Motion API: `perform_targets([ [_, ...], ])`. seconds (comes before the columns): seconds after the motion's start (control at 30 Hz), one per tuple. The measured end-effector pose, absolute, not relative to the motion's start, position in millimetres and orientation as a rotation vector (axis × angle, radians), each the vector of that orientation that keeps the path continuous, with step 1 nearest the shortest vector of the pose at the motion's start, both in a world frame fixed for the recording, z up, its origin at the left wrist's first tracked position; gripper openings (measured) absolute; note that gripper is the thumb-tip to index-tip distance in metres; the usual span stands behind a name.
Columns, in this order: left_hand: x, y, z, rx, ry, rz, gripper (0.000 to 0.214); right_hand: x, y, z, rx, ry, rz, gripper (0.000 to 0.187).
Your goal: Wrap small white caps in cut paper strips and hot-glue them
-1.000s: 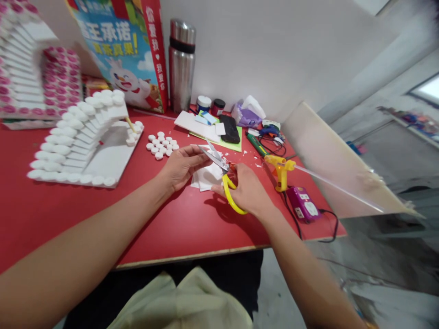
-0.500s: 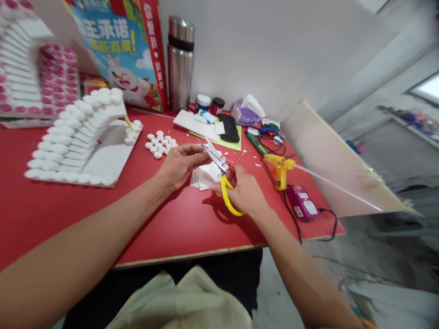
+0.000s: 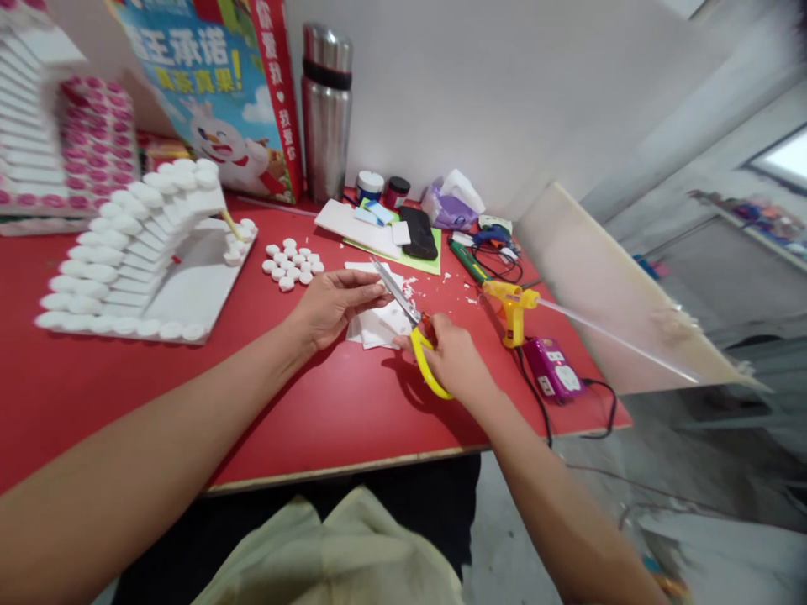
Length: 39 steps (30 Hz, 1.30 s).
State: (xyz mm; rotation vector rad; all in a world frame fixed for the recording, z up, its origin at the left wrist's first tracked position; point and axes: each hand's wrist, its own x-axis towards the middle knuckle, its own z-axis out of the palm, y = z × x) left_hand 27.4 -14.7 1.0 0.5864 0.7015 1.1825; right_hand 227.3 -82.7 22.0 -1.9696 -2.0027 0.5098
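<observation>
A red desk [image 3: 303,412] is spreading across the middle of the frame. At the left of the frame, a white stepped model [image 3: 132,269] is standing on it; a steel bottle [image 3: 326,126] is standing upright at upper centre. The left hand [image 3: 340,307], just left of centre, is pressing thumb and fingertips together near the blades; I cannot tell whether anything sits between them. The right hand [image 3: 457,357], just right of centre, is gripping yellow-handled scissors [image 3: 398,294], blades pointing toward the upper left. White sheets [image 3: 382,326] are lying near the centre, small white discs [image 3: 293,265] are clustering left of it, and tiny scraps [image 3: 408,288] are dotting the desk.
</observation>
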Motion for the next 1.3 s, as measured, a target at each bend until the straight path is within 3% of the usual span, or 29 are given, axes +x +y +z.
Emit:
perform_targets([
  [0.2,26,-16,5,0.532,0.685,1.108,0.014,237,-87,25,-1.831,-1.819,0.757,0.046],
  [0.47,23,-15,8,0.472,0.658,1.053,0.023,242,-85,34,-1.818,-1.914,0.571,0.038],
  [0.77,23,-13,1,0.613,0.572,1.051,0.018,232,-88,32,-1.928,-2.040,0.340,0.057],
  [1.3,21,-14,2,0.795,0.498,1.087,0.032,227,-90,40,-2.027,-2.135,0.277,0.054],
])
